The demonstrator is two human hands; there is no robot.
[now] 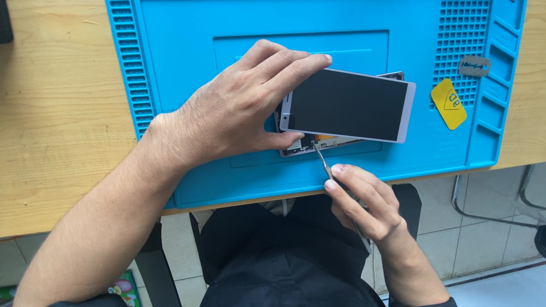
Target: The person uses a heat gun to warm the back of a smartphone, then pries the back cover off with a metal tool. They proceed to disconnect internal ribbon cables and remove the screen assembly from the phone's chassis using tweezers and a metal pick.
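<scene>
— What did the left hand [227,113] hold?

— It grasped the phone screen [350,105] at its left end, fingers over the top edge and thumb under the near edge. The screen was lifted a little above the phone body [296,146], which lay on the blue mat [182,57].

— And the right hand [364,199]?

— Its fingers were pinched on thin metal tweezers [323,162]. The tip touched the phone body just below the screen, near the left thumb.

— Anything beyond the fingers?

— A yellow pick [449,104] and a razor blade [474,66] lay well apart, on the mat's right side.
</scene>
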